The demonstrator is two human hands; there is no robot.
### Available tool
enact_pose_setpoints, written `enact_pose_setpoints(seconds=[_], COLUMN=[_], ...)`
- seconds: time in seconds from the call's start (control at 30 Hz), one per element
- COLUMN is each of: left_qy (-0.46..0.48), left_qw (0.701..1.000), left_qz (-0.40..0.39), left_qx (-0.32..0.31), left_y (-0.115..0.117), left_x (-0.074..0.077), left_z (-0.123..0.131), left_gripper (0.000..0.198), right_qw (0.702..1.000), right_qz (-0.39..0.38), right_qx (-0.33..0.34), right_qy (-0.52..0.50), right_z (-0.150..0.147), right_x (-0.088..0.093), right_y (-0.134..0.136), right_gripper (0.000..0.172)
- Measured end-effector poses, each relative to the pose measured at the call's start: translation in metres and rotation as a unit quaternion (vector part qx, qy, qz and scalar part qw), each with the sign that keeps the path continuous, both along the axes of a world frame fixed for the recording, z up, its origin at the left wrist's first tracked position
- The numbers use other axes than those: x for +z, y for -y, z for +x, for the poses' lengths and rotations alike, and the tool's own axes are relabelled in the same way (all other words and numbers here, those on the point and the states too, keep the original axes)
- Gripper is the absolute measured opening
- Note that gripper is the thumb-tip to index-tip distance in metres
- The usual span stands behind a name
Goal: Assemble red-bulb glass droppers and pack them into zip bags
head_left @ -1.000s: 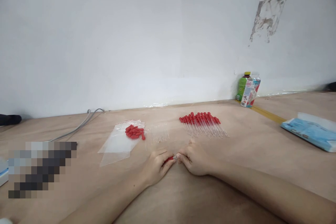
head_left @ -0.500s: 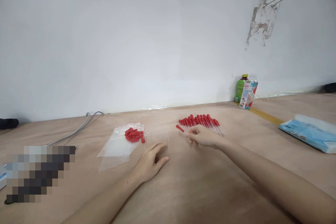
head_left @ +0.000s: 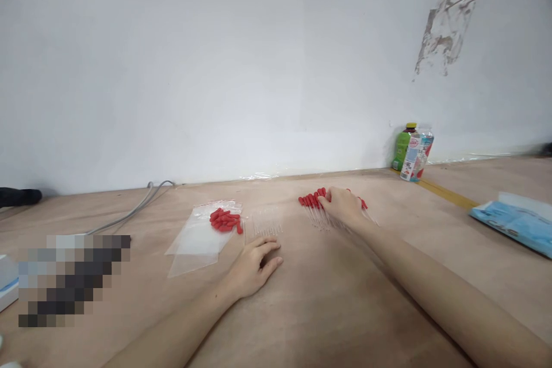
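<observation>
My right hand [head_left: 345, 208] is curled over a row of glass droppers with red rubber bulbs [head_left: 305, 201]. Its fingers close on a dropper among them, though the hand itself mostly hides that one. My left hand [head_left: 254, 267] rests on the table, fingers and thumb apart, holding nothing. Just beyond its fingertips lie several thin clear glass tubes [head_left: 268, 229], side by side. Left of these, a small heap of loose red rubber bulbs [head_left: 225, 221] sits on clear plastic bags [head_left: 194, 241].
Against the wall at right stand a green bottle with a yellow cap [head_left: 402, 148] and a clear labelled bottle [head_left: 416, 156]. A blue-and-white packet [head_left: 515, 221] lies at far right. Grey cables [head_left: 133, 211] and a pixelated dark object [head_left: 80, 282] are on the left.
My right hand has carried a red-bulbed dropper rightward and away from me, onto the row. My left hand stays in place on the table. The view has turned slightly left.
</observation>
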State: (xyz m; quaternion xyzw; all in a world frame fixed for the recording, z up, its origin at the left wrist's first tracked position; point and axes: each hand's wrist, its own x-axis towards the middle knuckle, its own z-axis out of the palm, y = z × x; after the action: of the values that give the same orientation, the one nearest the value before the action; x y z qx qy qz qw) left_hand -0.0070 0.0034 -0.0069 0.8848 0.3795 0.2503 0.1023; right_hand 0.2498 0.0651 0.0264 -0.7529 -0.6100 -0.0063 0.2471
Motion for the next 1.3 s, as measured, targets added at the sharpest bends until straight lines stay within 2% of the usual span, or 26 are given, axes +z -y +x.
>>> enact_pose_setpoints(seconds=[0.1, 0.17, 0.37, 0.43, 0.53, 0.67, 0.87, 0.93, 1.03, 1.13, 1.3], left_qy=[0.007, 0.009, 0.003, -0.003, -0.009, -0.009, 0.016, 0.033, 0.046, 0.009, -0.023], left_qw=[1.0, 0.998, 0.962, 0.953, 0.953, 0.953, 0.947, 0.947, 0.961, 0.979, 0.993], left_qz=[0.02, 0.053, 0.191, 0.196, 0.179, 0.164, 0.161, 0.176, 0.191, 0.159, 0.088], left_qx=[0.003, 0.028, 0.197, 0.229, 0.243, 0.254, 0.277, 0.266, 0.196, 0.125, 0.079], left_y=[0.001, -0.002, -0.035, -0.047, -0.058, -0.063, -0.06, -0.052, -0.034, -0.013, 0.003], left_x=[0.001, 0.003, 0.007, 0.005, 0.001, -0.004, -0.002, 0.002, 0.008, 0.011, 0.01], left_z=[0.002, 0.0, -0.037, -0.052, -0.062, -0.06, -0.055, -0.049, -0.033, -0.015, -0.001], left_gripper=[0.024, 0.02, 0.014, 0.014, 0.017, 0.023, 0.018, 0.013, 0.005, 0.007, 0.009], right_qw=[0.998, 0.997, 0.992, 0.991, 0.991, 0.988, 0.983, 0.982, 0.984, 0.987, 0.989], right_qz=[-0.003, -0.014, -0.066, -0.08, -0.097, -0.124, -0.156, -0.156, -0.144, -0.129, -0.114], right_qx=[0.057, 0.078, 0.106, 0.099, 0.089, 0.087, 0.083, 0.088, 0.095, 0.088, 0.09], right_qy=[0.006, 0.0, -0.021, -0.026, -0.033, -0.044, -0.053, -0.052, -0.049, -0.043, -0.034], right_z=[-0.029, -0.052, -0.097, -0.103, -0.106, -0.109, -0.111, -0.11, -0.108, -0.108, -0.106], right_x=[-0.003, -0.008, -0.026, -0.028, -0.027, -0.024, -0.022, -0.022, -0.022, -0.024, -0.024], right_y=[0.002, 0.0, -0.017, -0.022, -0.026, -0.028, -0.028, -0.027, -0.024, -0.022, -0.019], right_gripper=[0.026, 0.025, 0.031, 0.033, 0.033, 0.031, 0.029, 0.029, 0.035, 0.042, 0.031])
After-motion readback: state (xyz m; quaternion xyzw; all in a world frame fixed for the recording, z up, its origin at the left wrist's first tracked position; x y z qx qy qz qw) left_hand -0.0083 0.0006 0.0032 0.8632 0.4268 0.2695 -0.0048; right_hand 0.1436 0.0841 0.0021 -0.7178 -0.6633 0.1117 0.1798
